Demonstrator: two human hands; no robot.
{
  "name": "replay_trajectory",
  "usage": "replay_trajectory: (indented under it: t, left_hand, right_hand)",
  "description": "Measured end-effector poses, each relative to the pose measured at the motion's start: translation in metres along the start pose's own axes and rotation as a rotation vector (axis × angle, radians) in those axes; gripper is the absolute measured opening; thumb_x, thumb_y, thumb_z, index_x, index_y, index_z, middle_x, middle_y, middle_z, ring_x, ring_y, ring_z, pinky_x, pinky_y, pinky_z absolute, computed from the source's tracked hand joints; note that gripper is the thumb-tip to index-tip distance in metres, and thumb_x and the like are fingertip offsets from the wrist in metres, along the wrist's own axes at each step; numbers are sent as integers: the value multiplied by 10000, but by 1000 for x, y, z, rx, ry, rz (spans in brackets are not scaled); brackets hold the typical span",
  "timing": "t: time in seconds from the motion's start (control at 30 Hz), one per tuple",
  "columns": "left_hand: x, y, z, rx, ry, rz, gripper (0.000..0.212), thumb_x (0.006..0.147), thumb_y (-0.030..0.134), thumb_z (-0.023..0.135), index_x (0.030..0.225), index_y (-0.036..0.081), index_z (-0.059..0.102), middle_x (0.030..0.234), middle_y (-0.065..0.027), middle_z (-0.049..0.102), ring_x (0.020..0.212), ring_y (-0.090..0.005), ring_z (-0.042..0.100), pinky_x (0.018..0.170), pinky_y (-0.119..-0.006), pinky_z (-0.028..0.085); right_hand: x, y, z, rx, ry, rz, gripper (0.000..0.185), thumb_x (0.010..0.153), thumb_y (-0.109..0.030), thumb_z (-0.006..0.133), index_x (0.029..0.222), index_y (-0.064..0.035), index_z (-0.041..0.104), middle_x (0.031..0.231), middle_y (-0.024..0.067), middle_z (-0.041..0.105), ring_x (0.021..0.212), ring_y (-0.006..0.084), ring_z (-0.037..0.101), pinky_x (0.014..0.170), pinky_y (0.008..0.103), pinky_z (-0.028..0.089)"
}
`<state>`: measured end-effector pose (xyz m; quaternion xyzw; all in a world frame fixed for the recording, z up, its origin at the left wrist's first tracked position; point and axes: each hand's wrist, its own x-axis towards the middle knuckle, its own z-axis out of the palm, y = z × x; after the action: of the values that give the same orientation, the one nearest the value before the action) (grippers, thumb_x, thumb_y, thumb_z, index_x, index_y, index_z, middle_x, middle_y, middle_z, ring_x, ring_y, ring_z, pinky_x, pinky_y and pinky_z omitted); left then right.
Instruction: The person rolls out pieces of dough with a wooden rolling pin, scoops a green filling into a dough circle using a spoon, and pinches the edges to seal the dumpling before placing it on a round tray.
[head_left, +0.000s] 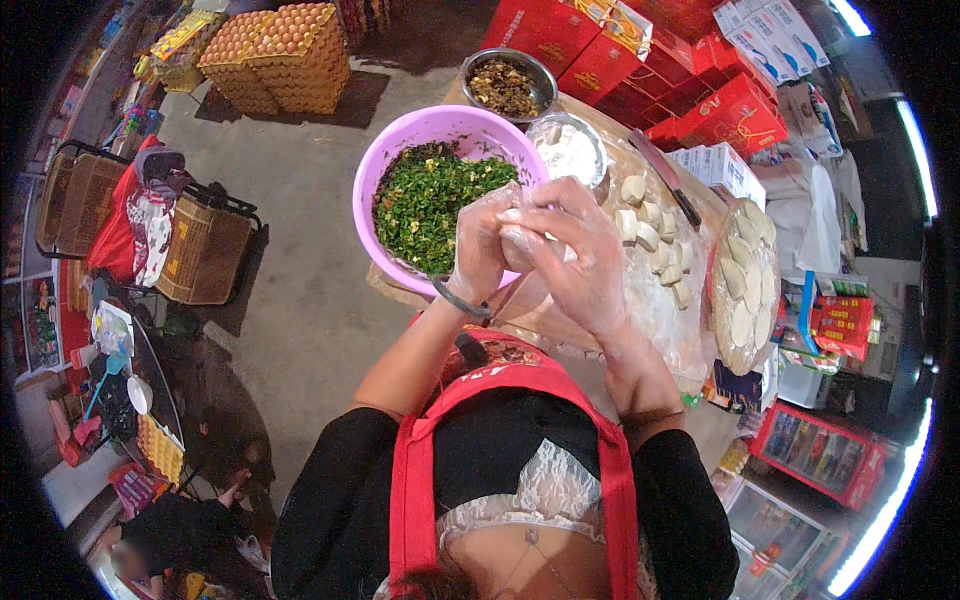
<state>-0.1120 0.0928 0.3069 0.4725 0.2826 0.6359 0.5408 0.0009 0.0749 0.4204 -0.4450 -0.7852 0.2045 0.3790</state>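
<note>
My left hand (484, 236) and my right hand (581, 251), both dusted with flour, meet over the near right rim of a purple plastic basin (364, 217). Between them they hold a dumpling (516, 251), mostly hidden by the fingers. Chopped green filling (427, 202) with small yellow bits lies in the basin. Right of my hands, several cut dough pieces (660, 232) rest on the floured board (652, 322). Several shaped dumplings (742, 270) lie on a round tray (726, 341) at the board's right side.
Beyond the basin stand a metal bowl of brown filling (504, 86) and a bowl of white flour (566, 154). A knife (666, 180) lies on the board's far side. Red gift boxes (547, 37) are stacked behind. Egg trays (292, 67) and a chair (206, 247) stand left; a person (180, 532) is lower left.
</note>
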Motion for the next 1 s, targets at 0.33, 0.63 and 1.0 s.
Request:
replay_trajectory:
  t: [0.33, 0.63, 1.0]
  left_hand:
    - [22, 3, 80, -952, 317, -328, 876, 863, 816, 271, 1020, 18, 595, 966, -121, 644, 897, -234, 612, 831, -351, 515]
    - [-12, -40, 210, -329, 488, -197, 457, 956, 530, 522, 1046, 83, 541, 930, -122, 652, 807, -232, 627, 771, -355, 540]
    - [-26, -86, 295, -276, 160, -577, 612, 966, 545, 494, 1153, -35, 552, 980, -176, 684, 950, -230, 656, 860, -336, 524]
  right_hand:
    - [-62, 84, 25, 981, 319, 417, 560, 1064, -349, 321, 1431, 73, 352, 1394, 148, 490, 1287, 232, 470, 1110, 361, 341]
    - [-113, 97, -74, 1265, 574, 613, 520, 1058, -352, 343, 1313, 76, 491, 1259, 155, 589, 1134, 229, 589, 1016, 354, 445]
    - [-198, 170, -162, 1423, 750, 894, 525, 1029, -403, 428, 1130, 78, 613, 1086, 131, 667, 965, 186, 665, 859, 304, 536]
